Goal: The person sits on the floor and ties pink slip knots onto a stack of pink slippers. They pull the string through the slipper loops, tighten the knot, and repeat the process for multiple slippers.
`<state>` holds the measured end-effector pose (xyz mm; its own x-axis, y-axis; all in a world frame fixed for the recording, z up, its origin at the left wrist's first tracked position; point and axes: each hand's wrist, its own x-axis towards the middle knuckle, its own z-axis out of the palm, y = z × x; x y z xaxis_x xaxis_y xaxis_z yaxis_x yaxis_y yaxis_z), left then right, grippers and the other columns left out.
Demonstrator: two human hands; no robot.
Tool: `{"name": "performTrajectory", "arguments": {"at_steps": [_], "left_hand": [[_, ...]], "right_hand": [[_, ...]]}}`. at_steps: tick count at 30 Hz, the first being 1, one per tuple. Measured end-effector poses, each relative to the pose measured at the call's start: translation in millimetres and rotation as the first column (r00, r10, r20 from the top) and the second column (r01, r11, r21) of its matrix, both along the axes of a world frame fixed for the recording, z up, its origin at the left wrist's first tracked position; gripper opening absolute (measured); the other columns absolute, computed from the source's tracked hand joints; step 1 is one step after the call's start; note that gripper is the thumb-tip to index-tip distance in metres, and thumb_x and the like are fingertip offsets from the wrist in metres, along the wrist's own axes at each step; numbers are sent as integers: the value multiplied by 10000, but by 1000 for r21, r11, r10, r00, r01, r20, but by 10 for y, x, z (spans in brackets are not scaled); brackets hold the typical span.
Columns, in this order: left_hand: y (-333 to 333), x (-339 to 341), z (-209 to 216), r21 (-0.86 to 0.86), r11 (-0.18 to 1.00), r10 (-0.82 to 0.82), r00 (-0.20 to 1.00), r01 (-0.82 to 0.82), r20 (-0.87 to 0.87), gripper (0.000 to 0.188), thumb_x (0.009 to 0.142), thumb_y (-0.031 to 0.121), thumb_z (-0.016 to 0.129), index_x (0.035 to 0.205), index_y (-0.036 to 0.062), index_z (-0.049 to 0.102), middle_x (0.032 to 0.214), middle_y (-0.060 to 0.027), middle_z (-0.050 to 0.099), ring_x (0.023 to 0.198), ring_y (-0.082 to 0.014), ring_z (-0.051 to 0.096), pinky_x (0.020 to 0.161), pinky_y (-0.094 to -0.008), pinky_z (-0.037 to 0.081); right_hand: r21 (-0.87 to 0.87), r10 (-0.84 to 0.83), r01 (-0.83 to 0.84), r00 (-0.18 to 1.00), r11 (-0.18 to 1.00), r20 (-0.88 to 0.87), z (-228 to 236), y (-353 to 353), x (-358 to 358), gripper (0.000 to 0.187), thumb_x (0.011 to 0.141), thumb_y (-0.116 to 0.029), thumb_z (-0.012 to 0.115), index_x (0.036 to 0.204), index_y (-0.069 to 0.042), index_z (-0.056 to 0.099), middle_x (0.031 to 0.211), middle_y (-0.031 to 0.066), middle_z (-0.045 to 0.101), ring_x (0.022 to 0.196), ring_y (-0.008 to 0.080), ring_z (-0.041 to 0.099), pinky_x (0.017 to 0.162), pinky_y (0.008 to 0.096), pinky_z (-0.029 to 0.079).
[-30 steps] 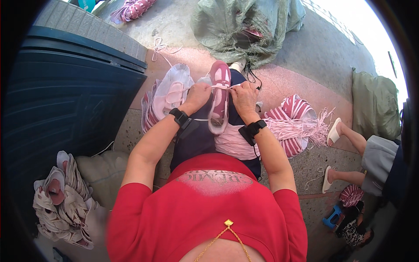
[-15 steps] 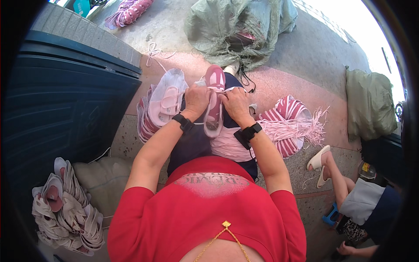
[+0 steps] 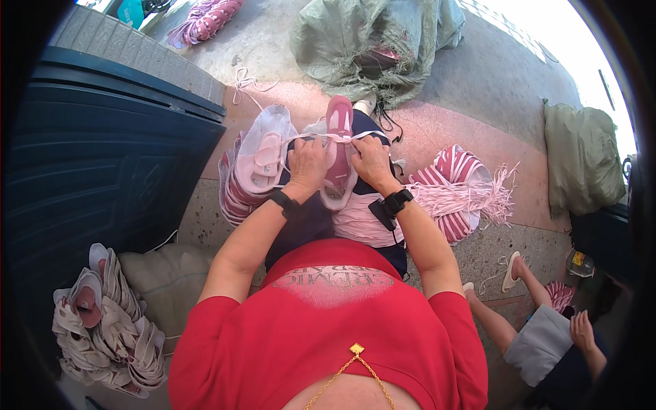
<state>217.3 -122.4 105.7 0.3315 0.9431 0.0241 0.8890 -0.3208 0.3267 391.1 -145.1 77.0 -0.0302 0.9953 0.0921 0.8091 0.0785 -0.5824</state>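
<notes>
A pink and white shoe upper [image 3: 338, 174] lies lengthwise across my lap, with a white lace [image 3: 339, 138] knotted over its middle. My left hand [image 3: 307, 164] is closed on the lace at the upper's left side. On the opposite side, my right hand [image 3: 371, 164] pinches the other lace end, which loops out past the fingers. Beside my left hand is a stack of pale pink shoe uppers [image 3: 263, 154]. A bundle of pink laces [image 3: 365, 222] stretches across my right thigh toward striped pink uppers [image 3: 454, 219].
A dark blue door [image 3: 116, 157] stands at the left, near a pile of beige uppers [image 3: 113, 328] and a stuffed sack [image 3: 167, 277]. Green sacks [image 3: 355, 51], [image 3: 581, 160] stand ahead and at the right. Another person's bare leg [image 3: 492, 318] extends in at lower right.
Both hands have dropped slightly below the knot, and more lace shows beyond my fingers. At lower right the other person has shifted, legs spread apart and a hand raised.
</notes>
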Motion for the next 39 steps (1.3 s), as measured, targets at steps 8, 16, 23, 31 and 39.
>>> {"name": "performTrajectory", "arguments": {"at_steps": [8,16,23,31,39], "left_hand": [[131,-165,-126,-79,985,-110,912,153,395,219,805,142,608,991,44,670,999,-130,650,896,-330,563,819,-393,439],[300,240,171,160,921,-374,921,356,106,181,749,207,669,827,46,642,807,-110,610,862,-301,539,763,-391,450],[524,250,86,267,853,-468,884,448,12,90,701,107,641,748,42,599,779,-131,609,835,-302,562,714,-372,482],[691,256,37,-544,805,233,717,238,657,115,791,71,701,834,20,607,759,-14,618,675,-85,563,604,-219,453],[729,262,55,-634,724,390,597,270,701,145,785,80,716,884,18,630,793,-12,628,697,-68,566,594,-202,450]], "right_hand": [[16,-52,52,998,999,-21,54,-127,11,298,721,-159,583,998,-105,679,933,62,607,921,258,539,756,423,393],[-2,-57,57,991,998,-119,-64,-77,5,203,768,-209,591,906,-88,678,837,91,648,822,300,578,722,441,406],[34,-158,168,969,985,-192,-56,-120,-103,231,727,-80,602,956,-63,626,826,109,627,816,297,571,723,414,426],[4,35,-37,973,999,229,8,-21,-193,190,722,-49,584,908,-51,622,854,110,612,875,287,553,705,406,439],[113,166,-237,884,965,437,182,104,-39,134,744,-112,576,852,-53,630,968,84,577,922,234,525,770,380,394]]}}
